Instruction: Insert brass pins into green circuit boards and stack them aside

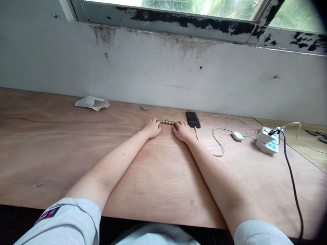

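A short straight row of small yellow-and-white pieces [167, 122] lies on the wooden table between my two hands. Whether the pieces are joined is too small to tell. My left hand [152, 128] rests palm down at the row's left end, its fingers extended forward and slightly apart. At the right end rests my right hand [182, 131], also palm down, with its fingers spread on the wood. Both hands are at or against the ends of the row; the exact contact is hidden. Just beyond my right hand lies a dark phone [192, 119] with a white cable plugged in.
A small grey-green block [144, 108] lies near the wall, and a crumpled white paper bag [92, 103] is farther left. To the right are a white adapter [237, 136], a power strip [267, 140] and a black cord [292, 177] running over the front edge. Dark scissors-like handles [318, 133] lie far right.
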Demonstrator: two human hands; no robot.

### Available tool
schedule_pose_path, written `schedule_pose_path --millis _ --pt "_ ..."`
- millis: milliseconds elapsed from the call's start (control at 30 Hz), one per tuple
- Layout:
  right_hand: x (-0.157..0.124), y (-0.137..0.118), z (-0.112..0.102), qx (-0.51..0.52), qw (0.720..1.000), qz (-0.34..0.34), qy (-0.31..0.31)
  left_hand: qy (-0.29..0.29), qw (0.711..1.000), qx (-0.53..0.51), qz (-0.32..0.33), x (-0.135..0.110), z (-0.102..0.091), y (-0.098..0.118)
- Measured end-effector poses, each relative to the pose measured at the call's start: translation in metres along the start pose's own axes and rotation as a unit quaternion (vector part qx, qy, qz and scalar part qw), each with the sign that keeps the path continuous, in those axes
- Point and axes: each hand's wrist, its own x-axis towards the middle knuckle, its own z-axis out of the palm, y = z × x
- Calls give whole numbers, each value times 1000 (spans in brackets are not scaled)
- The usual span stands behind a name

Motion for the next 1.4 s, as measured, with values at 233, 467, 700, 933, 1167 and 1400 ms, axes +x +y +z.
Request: schedule_pose_path --millis 233,467,700,933,1167,1400 --pt "0 -2 2 29 999 30 14 10 1000 -4 -4 -1 0 2" --pt "-2 -3 -5 4 1000 11 -12 -3 1000 -16 -6 -5 -3 -17" --pt "-3 -2 -6 5 1000 8 -19 -9 983 62 -172 -36 -36 -118" --pt "-2 0 -5 8 1000 1 -10 4 946 138 -293 -92 -78 -208" --pt "-2 -2 -6 5 1000 11 -7 166 801 204 -537 -158 -115 -278" --pt "-1 -2 -4 11 1000 24 -8 97 741 170 -643 -190 -130 -311"
